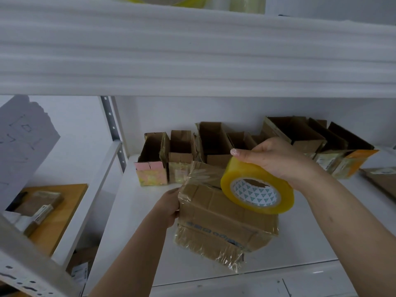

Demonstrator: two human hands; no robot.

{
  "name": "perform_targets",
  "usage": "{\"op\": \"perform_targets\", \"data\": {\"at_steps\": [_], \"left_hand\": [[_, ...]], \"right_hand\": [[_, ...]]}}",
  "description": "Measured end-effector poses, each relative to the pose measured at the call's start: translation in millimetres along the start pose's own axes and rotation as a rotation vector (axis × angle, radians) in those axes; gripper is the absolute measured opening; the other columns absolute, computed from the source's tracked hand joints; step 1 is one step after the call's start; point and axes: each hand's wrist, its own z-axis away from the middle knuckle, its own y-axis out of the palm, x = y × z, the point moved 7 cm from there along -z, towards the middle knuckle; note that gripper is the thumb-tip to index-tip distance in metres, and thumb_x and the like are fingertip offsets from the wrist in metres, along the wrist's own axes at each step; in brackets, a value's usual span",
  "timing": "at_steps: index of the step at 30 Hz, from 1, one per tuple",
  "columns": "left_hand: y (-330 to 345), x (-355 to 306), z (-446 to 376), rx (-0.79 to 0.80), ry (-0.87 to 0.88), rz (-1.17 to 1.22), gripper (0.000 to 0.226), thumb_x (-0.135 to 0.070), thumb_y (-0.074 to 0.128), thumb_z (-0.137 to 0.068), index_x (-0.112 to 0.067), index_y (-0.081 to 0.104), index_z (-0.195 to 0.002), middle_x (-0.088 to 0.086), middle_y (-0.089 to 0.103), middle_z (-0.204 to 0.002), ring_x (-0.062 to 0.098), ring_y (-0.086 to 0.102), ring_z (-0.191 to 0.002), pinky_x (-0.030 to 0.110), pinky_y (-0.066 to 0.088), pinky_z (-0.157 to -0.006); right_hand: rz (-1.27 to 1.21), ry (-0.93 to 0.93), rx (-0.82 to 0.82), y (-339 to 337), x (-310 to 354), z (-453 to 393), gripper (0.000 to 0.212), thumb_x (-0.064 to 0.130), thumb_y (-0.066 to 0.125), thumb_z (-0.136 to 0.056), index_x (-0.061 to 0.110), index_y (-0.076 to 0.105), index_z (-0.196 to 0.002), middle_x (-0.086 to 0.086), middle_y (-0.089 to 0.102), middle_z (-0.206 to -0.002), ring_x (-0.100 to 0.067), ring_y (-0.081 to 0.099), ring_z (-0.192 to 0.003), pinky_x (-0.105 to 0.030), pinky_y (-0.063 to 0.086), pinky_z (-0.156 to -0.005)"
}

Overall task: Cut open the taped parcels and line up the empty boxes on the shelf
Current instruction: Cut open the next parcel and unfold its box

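Mid-shelf, left hand grips parcel edge, likely steadying it. Right hand holds tape on top. Boxes line the back edge.

From where I sit I see two bare forearms coming up from the near edge, with no sleeve, watch, bracelet or ring on what shows of either. My left hand is slim at the wrist and shows mostly its back, fingers hidden from me; my right hand is fuller in view, knuckles and thumb plain. The right thumb carries a pale, glossy polished nail, rounded at the tip, and faint small marks dot the right forearm further down toward the near right.
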Motion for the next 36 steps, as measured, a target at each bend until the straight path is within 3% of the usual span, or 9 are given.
{"op": "perform_targets", "data": {"at_steps": [8, 12, 14, 16, 20, 25, 29, 32, 36], "left_hand": [[-11, 4, -1, -0.044, 0.076, -0.128, 0.033, 0.004, 0.042, -0.096, -0.005, 0.062, -0.121, 0.012, 0.071, -0.096, 0.024, 0.065, -0.085, 0.038, 0.055, -0.08], [-16, -75, 31, -0.195, 0.562, -0.466, 0.034, -0.03, 0.05, -0.1, -0.012, 0.056, -0.129, -0.003, 0.062, -0.117, 0.014, 0.057, -0.108, 0.024, 0.04, -0.087], [10, -104, 57, 0.006, 0.773, -0.653, 0.05, -0.059, 0.036, -0.096, -0.026, 0.048, -0.133, -0.017, 0.052, -0.129, 0.002, 0.045, -0.127, 0.023, 0.033, -0.101], [40, -109, 67, 0.206, 0.861, -0.929, 0.1, -0.088, 0.02, -0.076, -0.025, 0.023, -0.152, -0.013, 0.019, -0.157, 0.003, 0.004, -0.147, 0.03, 0.005, -0.118], [73, -85, 54, 0.357, 0.841, -1.374, 0.146, -0.106, 0.004, -0.043, -0.012, -0.014, -0.154, 0.002, -0.021, -0.159, 0.014, -0.025, -0.145, 0.038, -0.013, -0.12], [77, -71, 38, 0.295, 0.866, -1.552, 0.147, -0.106, -0.002, -0.038, -0.018, -0.014, -0.155, 0.006, -0.022, -0.161, 0.019, -0.029, -0.145, 0.043, -0.014, -0.121], [78, -70, 39, 0.291, 0.9, -1.583, 0.145, -0.106, 0.003, -0.038, -0.024, -0.011, -0.156, 0.004, -0.021, -0.162, 0.019, -0.029, -0.145, 0.042, -0.017, -0.119], [74, -69, 37, 0.291, 0.891, -1.613, 0.144, -0.106, 0.005, -0.039, -0.023, -0.013, -0.155, 0.004, -0.022, -0.162, 0.02, -0.029, -0.145, 0.044, -0.015, -0.12], [71, -70, 34, 0.265, 0.836, -1.68, 0.15, -0.106, 0.001, -0.038, -0.014, -0.019, -0.153, 0.008, -0.028, -0.159, 0.019, -0.03, -0.144, 0.045, -0.012, -0.121]], "right_hand": [[-0.003, 0.011, 0.01, -1, 0, 0, 0.064, 0.066, 0.066, -0.072, 0.003, 0.075, -0.083, -0.009, 0.074, -0.072, -0.021, 0.072, -0.067, -0.032, 0.056, -0.069], [0.009, -0.005, 0.042, 3, 0, -2, 0.072, 0.07, 0.063, -0.071, 0.001, 0.075, -0.085, -0.01, 0.074, -0.074, -0.024, 0.073, -0.07, -0.039, 0.059, -0.078], [0.021, -0.006, 0.059, 6, 2, -3, 0.084, 0.076, 0.057, -0.065, -0.002, 0.074, -0.09, -0.013, 0.074, -0.079, -0.026, 0.073, -0.072, -0.041, 0.058, -0.081], [0.047, -0.007, 0.07, 6, 4, -3, 0.088, 0.079, 0.052, -0.062, -0.001, 0.073, -0.09, -0.015, 0.074, -0.08, -0.026, 0.073, -0.072, -0.039, 0.057, -0.078], [0.037, -0.007, 0.188, 7, 0, -5, 0.082, 0.08, 0.056, -0.051, 0.01, 0.076, -0.089, -0.005, 0.076, -0.08, -0.021, 0.074, -0.076, -0.039, 0.059, -0.082], [-0.283, -0.034, 0.212, 5, -29, 0, 0.064, 0.065, 0.061, -0.06, 0.012, 0.074, -0.093, -0.007, 0.076, -0.089, -0.026, 0.072, -0.092, -0.038, 0.056, -0.089], [-0.523, -0.097, 0.203, 14, -43, 6, 0.06, 0.072, 0.074, -0.056, 0.022, 0.079, -0.089, -0.001, 0.077, -0.091, -0.017, 0.073, -0.089, -0.024, 0.058, -0.073], [-0.466, -0.11, 0.153, 13, -34, 7, 0.053, 0.054, 0.064, -0.069, 0.012, 0.074, -0.1, -0.006, 0.076, -0.091, -0.019, 0.073, -0.086, -0.027, 0.06, -0.075], [-0.315, -0.106, 0.065, -5, -26, 10, 0.084, 0.063, 0.062, -0.059, -0.008, 0.069, -0.104, -0.023, 0.073, -0.092, -0.034, 0.072, -0.085, -0.042, 0.057, -0.083]]}}
